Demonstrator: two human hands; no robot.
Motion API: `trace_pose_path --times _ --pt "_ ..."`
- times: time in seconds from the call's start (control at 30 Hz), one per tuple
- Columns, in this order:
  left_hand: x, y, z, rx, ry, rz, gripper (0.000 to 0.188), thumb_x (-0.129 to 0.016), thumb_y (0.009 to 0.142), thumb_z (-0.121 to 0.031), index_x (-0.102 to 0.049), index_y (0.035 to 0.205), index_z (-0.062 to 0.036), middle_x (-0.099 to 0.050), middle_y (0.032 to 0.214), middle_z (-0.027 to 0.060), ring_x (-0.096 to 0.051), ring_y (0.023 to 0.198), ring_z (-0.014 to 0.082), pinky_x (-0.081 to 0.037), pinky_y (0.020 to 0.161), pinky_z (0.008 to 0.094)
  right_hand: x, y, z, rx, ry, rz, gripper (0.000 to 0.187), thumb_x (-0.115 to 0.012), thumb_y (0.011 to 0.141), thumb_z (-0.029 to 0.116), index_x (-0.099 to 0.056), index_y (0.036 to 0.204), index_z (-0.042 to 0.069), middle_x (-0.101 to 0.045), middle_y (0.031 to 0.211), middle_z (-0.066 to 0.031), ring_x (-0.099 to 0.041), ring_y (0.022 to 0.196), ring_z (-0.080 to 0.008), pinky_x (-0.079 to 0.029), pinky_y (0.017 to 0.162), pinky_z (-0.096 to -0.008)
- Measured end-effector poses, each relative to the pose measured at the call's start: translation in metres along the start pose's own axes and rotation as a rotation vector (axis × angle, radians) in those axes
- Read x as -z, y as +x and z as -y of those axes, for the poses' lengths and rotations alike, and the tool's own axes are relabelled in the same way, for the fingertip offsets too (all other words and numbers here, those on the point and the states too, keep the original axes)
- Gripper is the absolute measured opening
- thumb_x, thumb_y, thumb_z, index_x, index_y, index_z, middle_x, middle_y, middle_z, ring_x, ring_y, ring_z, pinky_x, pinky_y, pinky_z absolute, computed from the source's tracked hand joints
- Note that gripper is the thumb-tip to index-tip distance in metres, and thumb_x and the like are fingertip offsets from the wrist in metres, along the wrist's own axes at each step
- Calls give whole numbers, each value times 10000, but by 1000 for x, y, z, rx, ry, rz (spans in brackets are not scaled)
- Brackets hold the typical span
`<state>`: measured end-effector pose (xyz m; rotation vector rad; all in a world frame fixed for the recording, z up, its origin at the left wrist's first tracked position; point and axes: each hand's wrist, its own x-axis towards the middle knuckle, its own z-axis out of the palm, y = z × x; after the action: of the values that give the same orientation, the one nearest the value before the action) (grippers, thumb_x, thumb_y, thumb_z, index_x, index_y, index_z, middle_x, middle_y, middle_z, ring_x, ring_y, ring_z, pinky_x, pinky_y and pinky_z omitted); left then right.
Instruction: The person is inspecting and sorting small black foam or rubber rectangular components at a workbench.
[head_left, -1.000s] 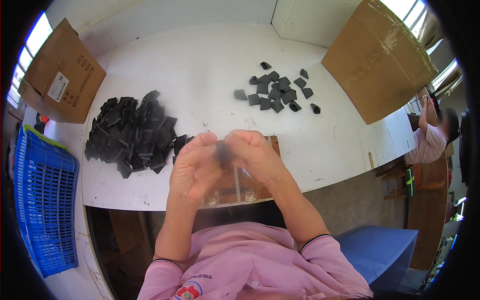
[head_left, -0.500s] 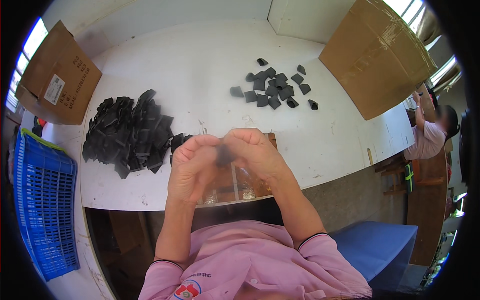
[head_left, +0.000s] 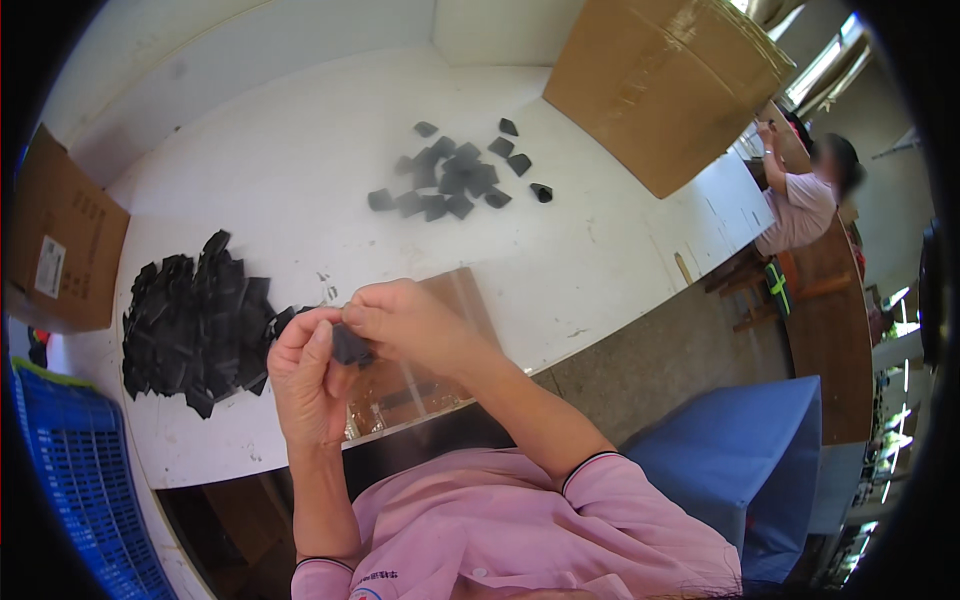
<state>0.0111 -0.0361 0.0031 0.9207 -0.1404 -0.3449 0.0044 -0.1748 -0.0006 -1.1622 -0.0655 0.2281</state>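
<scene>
Between my two hands is a small black fabric piece, its lower part showing below the fingertips. My left hand [head_left: 306, 372] pinches its left side with thumb and fingers. On the right, my right hand [head_left: 408, 325] grips its upper edge with curled fingers. The black fabric piece [head_left: 351, 346] hangs over the near edge of the white table. Left of my hands lies a big heap of flat black pieces [head_left: 195, 325], a few of them trailing toward my left hand. Farther back, a loose group of small black folded pieces [head_left: 455, 178] is spread out, some with open ends.
Beneath my hands lies a taped brown cardboard sheet [head_left: 468, 310]. Cardboard boxes stand at the left [head_left: 70, 240] and far right [head_left: 665, 90] of the white table [head_left: 560, 260]. A blue plastic basket [head_left: 85, 480] is at left, a blue bin [head_left: 720, 440] at right. Another person [head_left: 805, 205] sits beyond.
My view has turned, so the table's things appear farther left and tilted. The black piece now shows more plainly between my hands, and my right hand lies more across it.
</scene>
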Motion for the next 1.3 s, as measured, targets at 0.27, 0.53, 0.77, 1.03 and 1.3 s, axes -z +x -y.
trace_pose_path --times 0.27,0.53,0.77,1.03,1.3 --pt "-6 2 1 -96 146 -89 113 -543 846 -100 -538 886 6 -546 725 10 -443 543 6 -317 436 123 1 -1 6 -36 -1 81 320 -514 870 306 -481 645 81 -397 558 57 -333 483 -21 -259 420 -176" --pt "-27 -10 -5 -508 530 -137 290 -586 792 -96 -509 1040 34 -558 891 69 -510 820 107 -405 727 215 -3 -3 6 127 -293 -6 199 -526 859 196 -536 760 23 -488 631 9 -431 557 -62 -356 495 -211" --pt "-24 -5 -18 -483 670 63 127 -546 736 78 -582 843 20 -597 819 75 -534 743 110 -400 673 207 -11 -31 17 668 -681 -300 126 -572 794 83 -534 885 5 -509 807 -94 -524 657 -196 -426 570 -269" --pt "-9 -6 -17 -345 -48 -19 91 -524 837 -63 -542 887 10 -574 858 121 -551 779 185 -437 750 294 -22 -28 23 822 -1033 -282 327 -719 628 132 -551 888 28 -514 798 -91 -538 664 -224 -448 515 -301" --pt "-5 -9 -9 -297 -37 -31 94 -526 829 -54 -550 902 -1 -586 866 122 -553 814 180 -439 759 286 -29 -28 36 832 -1113 -309 222 -692 655 99 -563 822 31 -533 749 -62 -535 650 -202 -445 508 -298"
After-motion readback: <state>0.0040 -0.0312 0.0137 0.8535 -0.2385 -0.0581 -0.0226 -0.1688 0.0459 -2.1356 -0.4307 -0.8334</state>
